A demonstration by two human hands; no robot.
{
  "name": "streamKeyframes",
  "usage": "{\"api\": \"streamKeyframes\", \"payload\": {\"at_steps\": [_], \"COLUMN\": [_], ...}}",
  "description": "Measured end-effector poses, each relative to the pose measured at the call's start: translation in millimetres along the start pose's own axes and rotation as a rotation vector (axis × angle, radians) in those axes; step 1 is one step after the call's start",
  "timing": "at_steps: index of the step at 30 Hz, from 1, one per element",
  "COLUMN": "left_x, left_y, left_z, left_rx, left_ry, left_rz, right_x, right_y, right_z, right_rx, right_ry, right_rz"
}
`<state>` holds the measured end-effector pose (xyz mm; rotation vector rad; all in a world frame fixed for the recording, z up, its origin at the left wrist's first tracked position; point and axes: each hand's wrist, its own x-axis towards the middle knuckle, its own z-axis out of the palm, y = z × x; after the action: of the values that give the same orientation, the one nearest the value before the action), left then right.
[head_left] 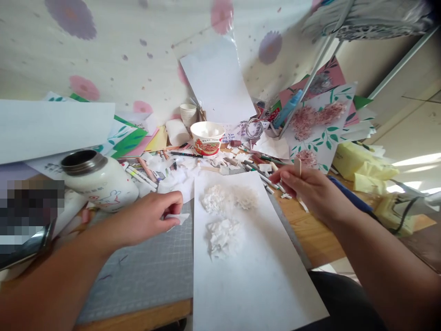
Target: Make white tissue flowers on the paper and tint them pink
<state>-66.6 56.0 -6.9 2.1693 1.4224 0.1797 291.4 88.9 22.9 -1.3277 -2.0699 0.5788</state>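
Note:
Pinched in my left hand (160,218) is a small piece of white paper (182,218), held over the grey cutting mat (148,280). My right hand (306,188) is closed around a flat wooden stick (298,166), whose end pokes up above the fingers, at the right of the sheet. Between the hands lies a large white sheet (255,285). Three clumps of crumpled white paper sit on it: one at upper left (213,198), a flatter one at upper right (244,198), and one lower down (223,236).
A printed paper bowl (207,138) stands behind the sheet among scattered markers (141,178) and paper scraps. An open white bottle (110,188) is at left, near a phone (27,248). Pictures with pink paper flowers (303,122) lean at right, beside yellow tissue packs (358,161).

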Motion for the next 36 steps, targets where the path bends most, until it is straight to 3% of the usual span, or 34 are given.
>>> {"api": "streamKeyframes", "payload": {"at_steps": [4, 9, 13, 16, 20, 26, 36], "left_x": [2.9, 5.4, 5.3, 5.5, 6.9, 7.6, 6.9], "left_y": [2.1, 0.9, -1.8, -0.6, 6.0, 9.3, -2.3], "left_z": [5.1, 10.7, 13.1, 13.6, 13.5, 13.9, 17.6], "left_rx": [-0.088, -0.144, -0.277, -0.238, -0.108, 0.1, 0.222], "left_ry": [0.003, -0.027, -0.042, -0.047, -0.042, 0.03, 0.065], "left_rz": [-0.042, -0.076, -0.077, -0.092, -0.092, -0.014, 0.062], "right_x": [-38.0, -58.4, -77.4, -90.0, -91.4, -86.6, -80.4], "right_y": [-5.5, -0.8, -11.8, -28.9, -40.8, -35.3, -13.2], "right_z": [-3.4, -5.6, 8.2, 20.7, 30.3, 35.1, 20.9], "right_rx": [0.099, 0.22, 0.324, 0.319, 0.281, 0.276, 0.12], "right_ry": [-0.025, 0.058, 0.057, 0.007, -0.052, -0.075, 0.091], "right_rz": [0.0, 0.068, 0.099, 0.095, -0.023, -0.197, -0.112]}}
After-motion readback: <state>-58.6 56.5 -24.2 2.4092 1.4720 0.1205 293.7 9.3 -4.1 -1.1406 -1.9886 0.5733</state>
